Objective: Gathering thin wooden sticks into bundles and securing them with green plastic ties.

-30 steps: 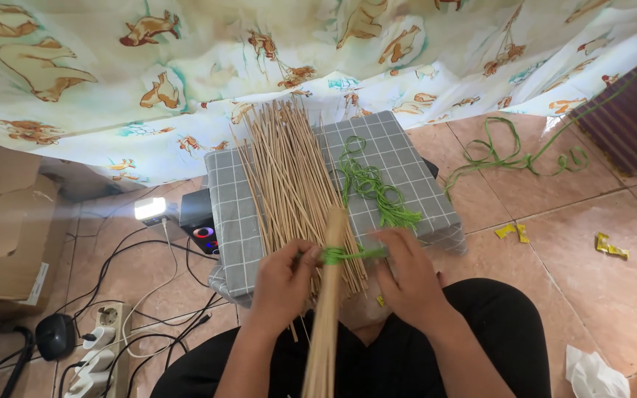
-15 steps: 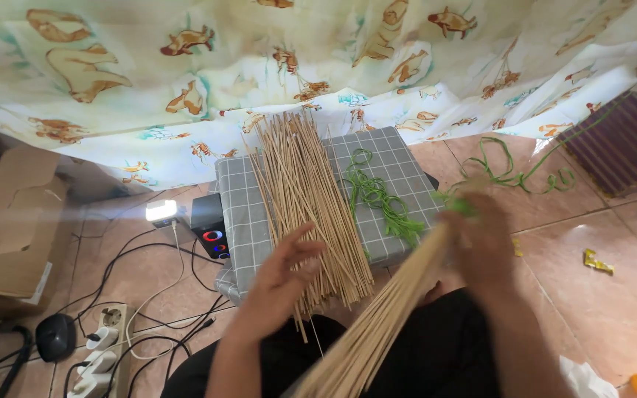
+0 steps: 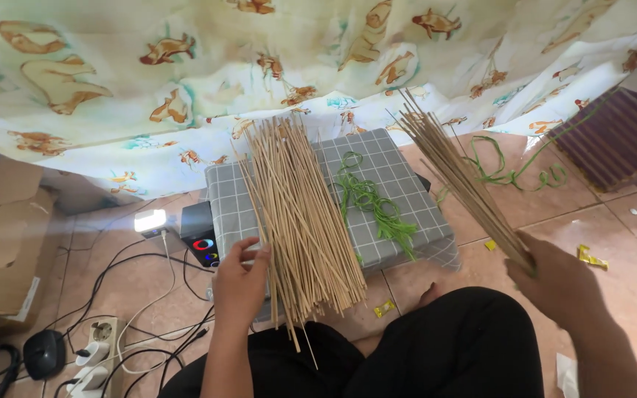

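Observation:
My right hand [image 3: 559,282] grips a tied bundle of thin wooden sticks [image 3: 457,177], which points up and away to the left over the tiled floor. My left hand [image 3: 239,284] rests with fingers apart against the left edge of a loose pile of sticks [image 3: 296,214]. That pile lies fanned out on a grey checked cloth [image 3: 401,166] that covers a low box. A tangle of green string [image 3: 372,200] lies on the cloth to the right of the pile.
A patterned curtain [image 3: 186,74] hangs behind. At the left sit a small light [image 3: 150,220], a black device [image 3: 199,234], cables, a power strip [image 3: 91,349] and cardboard [image 3: 1,236]. Green cord [image 3: 517,166], a dark mat [image 3: 613,136] and yellow wrappers [image 3: 590,256] lie at the right.
My right hand has carried the tied bundle away to the right and turned its tips upward. My left hand let go of it and moved to the loose pile's edge.

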